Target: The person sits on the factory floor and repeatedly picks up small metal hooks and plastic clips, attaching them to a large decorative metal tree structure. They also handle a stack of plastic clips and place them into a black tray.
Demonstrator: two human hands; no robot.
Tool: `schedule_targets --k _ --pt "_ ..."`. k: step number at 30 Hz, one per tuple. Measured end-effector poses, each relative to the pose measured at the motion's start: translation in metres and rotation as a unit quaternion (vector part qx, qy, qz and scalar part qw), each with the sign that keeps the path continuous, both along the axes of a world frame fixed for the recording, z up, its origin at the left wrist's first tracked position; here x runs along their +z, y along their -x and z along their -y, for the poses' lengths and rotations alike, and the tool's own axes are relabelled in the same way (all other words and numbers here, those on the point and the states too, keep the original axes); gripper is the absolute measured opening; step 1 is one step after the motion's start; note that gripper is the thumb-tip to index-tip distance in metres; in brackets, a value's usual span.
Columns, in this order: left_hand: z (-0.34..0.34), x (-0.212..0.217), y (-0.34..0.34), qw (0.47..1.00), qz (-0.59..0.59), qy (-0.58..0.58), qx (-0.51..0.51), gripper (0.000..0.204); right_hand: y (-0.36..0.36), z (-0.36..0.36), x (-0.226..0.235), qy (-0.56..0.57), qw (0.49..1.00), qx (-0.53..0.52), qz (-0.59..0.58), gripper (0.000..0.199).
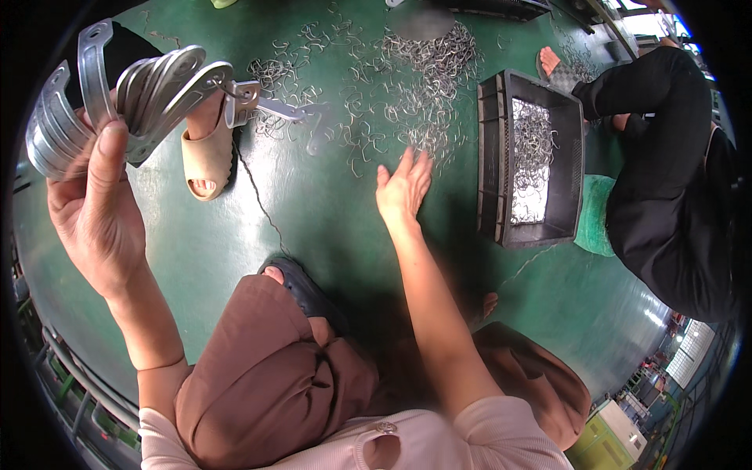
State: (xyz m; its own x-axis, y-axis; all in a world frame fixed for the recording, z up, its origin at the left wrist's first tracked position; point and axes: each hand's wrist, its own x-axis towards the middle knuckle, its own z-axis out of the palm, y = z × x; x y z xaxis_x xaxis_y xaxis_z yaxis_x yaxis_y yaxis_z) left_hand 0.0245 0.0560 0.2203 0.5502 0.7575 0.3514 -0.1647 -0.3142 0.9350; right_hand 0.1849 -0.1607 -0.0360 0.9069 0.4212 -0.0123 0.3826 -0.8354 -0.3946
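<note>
1. A green floor (329,211) is strewn with loose metal clips (423,86) at twelve o'clock, kept within reach.
2. A black crate (493,157) of clips is set at two o'clock.
3. A nested stack of curved metal clamps (117,94) is clenched in the left hand (90,211), raised at ten o'clock.
4. The right hand (403,188) is spread, released, over the clips.

Glossy green painted floor (329,211) bearing a scattered heap of bent silver metal clips (423,86), a dark grey slotted plastic crate (492,157) partly filled with clips, and a beige rubber sandal (207,160).

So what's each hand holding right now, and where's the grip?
Left hand grips a stack of curved metal clamps at its lower end. Right hand holds nothing.
</note>
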Motion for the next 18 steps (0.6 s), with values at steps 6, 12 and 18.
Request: schedule_targets --k 6,12,18 --pt "-0.008 -0.009 0.011 1.000 -0.018 -0.003 0.000 0.021 0.012 -0.006 -0.005 -0.046 0.989 0.131 -0.044 0.050" --pt "-0.018 -0.010 0.029 0.999 -0.032 -0.023 0.016 0.021 -0.067 0.024 -0.017 0.129 0.987 0.091 -0.036 0.057" --pt "-0.021 -0.011 0.031 0.999 -0.023 -0.031 0.003 0.022 -0.038 0.028 0.014 0.132 0.971 0.115 -0.165 0.065"
